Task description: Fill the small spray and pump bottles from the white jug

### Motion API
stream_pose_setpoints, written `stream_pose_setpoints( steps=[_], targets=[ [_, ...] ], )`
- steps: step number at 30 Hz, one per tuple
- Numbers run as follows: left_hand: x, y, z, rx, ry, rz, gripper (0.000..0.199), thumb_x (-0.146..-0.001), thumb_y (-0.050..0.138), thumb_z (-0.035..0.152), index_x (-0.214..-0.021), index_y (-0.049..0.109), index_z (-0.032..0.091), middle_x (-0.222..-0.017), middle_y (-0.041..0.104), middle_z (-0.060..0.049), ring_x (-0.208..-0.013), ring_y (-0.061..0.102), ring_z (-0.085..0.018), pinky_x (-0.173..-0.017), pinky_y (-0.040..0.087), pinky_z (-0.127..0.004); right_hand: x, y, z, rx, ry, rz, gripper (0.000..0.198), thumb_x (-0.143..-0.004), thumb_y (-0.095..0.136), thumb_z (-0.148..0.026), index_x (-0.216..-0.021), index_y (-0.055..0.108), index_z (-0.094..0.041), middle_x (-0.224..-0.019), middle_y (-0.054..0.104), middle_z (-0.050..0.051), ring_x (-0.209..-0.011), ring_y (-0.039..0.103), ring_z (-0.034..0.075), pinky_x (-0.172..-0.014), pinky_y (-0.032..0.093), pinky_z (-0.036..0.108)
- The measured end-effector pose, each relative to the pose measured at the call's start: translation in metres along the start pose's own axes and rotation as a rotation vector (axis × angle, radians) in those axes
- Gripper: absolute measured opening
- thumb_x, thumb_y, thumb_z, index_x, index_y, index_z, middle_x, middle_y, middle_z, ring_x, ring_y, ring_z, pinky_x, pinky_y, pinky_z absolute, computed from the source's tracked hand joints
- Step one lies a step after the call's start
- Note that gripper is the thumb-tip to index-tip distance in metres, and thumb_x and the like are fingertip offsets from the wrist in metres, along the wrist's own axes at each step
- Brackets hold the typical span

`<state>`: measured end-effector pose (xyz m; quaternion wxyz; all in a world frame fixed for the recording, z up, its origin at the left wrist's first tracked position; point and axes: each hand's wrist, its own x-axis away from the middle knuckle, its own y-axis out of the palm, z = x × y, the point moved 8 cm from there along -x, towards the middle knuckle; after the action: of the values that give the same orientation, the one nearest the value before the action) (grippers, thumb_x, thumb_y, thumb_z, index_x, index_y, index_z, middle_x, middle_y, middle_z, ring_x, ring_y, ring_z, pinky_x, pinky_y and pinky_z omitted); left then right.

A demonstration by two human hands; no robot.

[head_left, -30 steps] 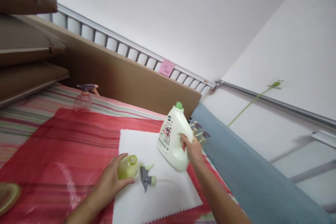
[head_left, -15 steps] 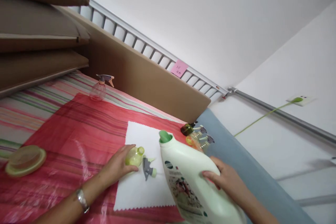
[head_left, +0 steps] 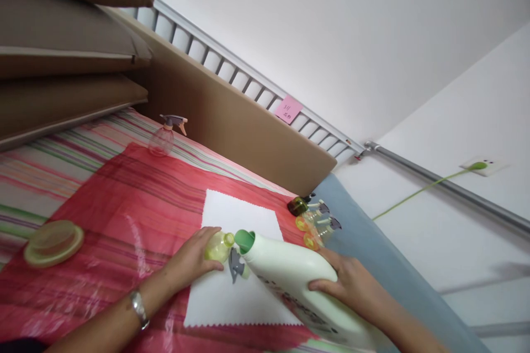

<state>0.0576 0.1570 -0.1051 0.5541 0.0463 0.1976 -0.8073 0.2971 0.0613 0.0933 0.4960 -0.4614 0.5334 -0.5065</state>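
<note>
My left hand [head_left: 201, 253] is wrapped around a small clear yellow bottle [head_left: 218, 248] with an uncovered neck, over a white sheet with zigzag edges [head_left: 223, 303]. In my right hand [head_left: 343, 281] is a large pale green jug [head_left: 285, 259], tilted so that its green spout [head_left: 245, 241] comes close beside the bottle's mouth. Whether the two touch, or whether any liquid flows, I cannot tell. A grey trigger spray head [head_left: 237, 266] lies on the sheet just below the spout.
A pink spray bottle [head_left: 161, 140] stands at the back left. Several spray bottles [head_left: 325, 226] and a dark green bottle [head_left: 297, 206] are at the right. A round yellowish lidded container [head_left: 53, 242] rests on the red plastic sheet [head_left: 111, 204]. Cushions [head_left: 70, 27] are stacked at upper left.
The jug has tipped further over and its spout has moved left and down, close to the yellow bottle's mouth. My left hand keeps its hold on the bottle.
</note>
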Motion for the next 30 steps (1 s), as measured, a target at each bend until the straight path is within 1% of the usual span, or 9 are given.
stream_pose_setpoints(
  steps=[2,3,5,11,18,25,30],
  targets=[
    [0.000,0.000,0.002,-0.005,-0.004,-0.005,0.069,-0.058,0.078,0.029,-0.123,0.052,0.023,-0.126,0.056,-0.010,-0.119,0.048,-0.027,-0.104,0.035,-0.043,0.000,0.011,-0.005,-0.055,-0.046,-0.157,0.036,-0.063,0.065,-0.055,-0.085,0.067,-0.027,-0.082,0.071,0.005,-0.074,0.063,0.026,-0.064,0.045,0.031],
    [0.000,-0.001,0.003,-0.006,-0.004,-0.008,0.069,-0.059,0.078,0.029,-0.123,0.052,0.023,-0.126,0.055,-0.010,-0.119,0.048,-0.027,-0.104,0.035,-0.042,0.000,0.014,-0.006,-0.063,-0.057,-0.204,0.037,-0.066,0.063,-0.055,-0.089,0.066,-0.027,-0.085,0.070,0.006,-0.076,0.063,0.027,-0.065,0.044,0.031],
    [0.001,-0.001,0.004,-0.010,-0.010,-0.014,0.069,-0.059,0.077,0.029,-0.122,0.052,0.022,-0.126,0.055,-0.010,-0.119,0.048,-0.027,-0.103,0.035,-0.042,-0.001,0.015,-0.005,-0.026,-0.055,-0.232,0.039,-0.068,0.061,-0.058,-0.091,0.064,-0.026,-0.086,0.070,0.006,-0.078,0.063,0.028,-0.066,0.043,0.032],
    [0.000,0.000,0.006,-0.012,-0.004,-0.032,0.068,-0.060,0.077,0.028,-0.122,0.051,0.021,-0.126,0.055,-0.011,-0.119,0.048,-0.027,-0.104,0.035,-0.041,-0.002,0.007,-0.010,0.127,-0.090,-0.244,0.045,-0.071,0.055,-0.064,-0.094,0.061,-0.026,-0.084,0.069,0.005,-0.076,0.063,0.027,-0.064,0.042,0.032],
    [0.001,0.001,0.004,-0.022,-0.003,-0.044,0.069,-0.059,0.078,0.027,-0.122,0.051,0.022,-0.126,0.055,-0.010,-0.119,0.048,-0.027,-0.104,0.034,-0.042,-0.003,-0.002,-0.023,0.229,-0.151,-0.251,0.046,-0.075,0.050,-0.064,-0.091,0.058,-0.022,-0.081,0.068,0.007,-0.073,0.063,0.028,-0.060,0.042,0.033],
    [0.002,0.002,0.007,-0.055,0.001,-0.065,0.069,-0.060,0.078,0.027,-0.122,0.050,0.019,-0.127,0.054,-0.011,-0.119,0.047,-0.027,-0.104,0.034,-0.041,-0.004,-0.010,-0.031,0.270,-0.156,-0.275,0.042,-0.076,0.053,-0.061,-0.092,0.057,-0.023,-0.084,0.068,0.006,-0.075,0.063,0.027,-0.061,0.042,0.033],
    [0.001,0.002,0.008,-0.056,-0.014,-0.076,0.068,-0.060,0.077,0.027,-0.122,0.049,0.020,-0.127,0.054,-0.010,-0.119,0.047,-0.027,-0.104,0.034,-0.041,-0.008,-0.014,-0.038,0.302,-0.172,-0.292,0.042,-0.076,0.053,-0.062,-0.088,0.057,-0.022,-0.083,0.068,0.006,-0.074,0.063,0.027,-0.060,0.042,0.032]
  ],
)
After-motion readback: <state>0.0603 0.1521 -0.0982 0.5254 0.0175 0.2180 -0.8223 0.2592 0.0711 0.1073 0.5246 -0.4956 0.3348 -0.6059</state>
